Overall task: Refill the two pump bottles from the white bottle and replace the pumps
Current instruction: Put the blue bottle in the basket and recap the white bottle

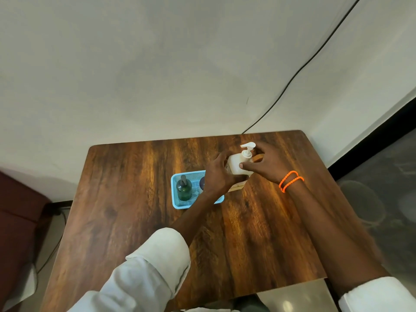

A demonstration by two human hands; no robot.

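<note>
1. Both hands are on the white pump bottle [236, 164], far right of the blue tray [177, 204].
2. Left hand [219, 176] wraps its body; right hand [261, 164] pinches its shoulder.
3. Smooth plastic, likely slippery, light: grip the body, twist at the collar.

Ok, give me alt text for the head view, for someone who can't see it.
Both hands, left and right, grip a white pump bottle over a wooden table. Left of it, a blue basket holds a green pump bottle and a dark object partly hidden by the left wrist.
</note>
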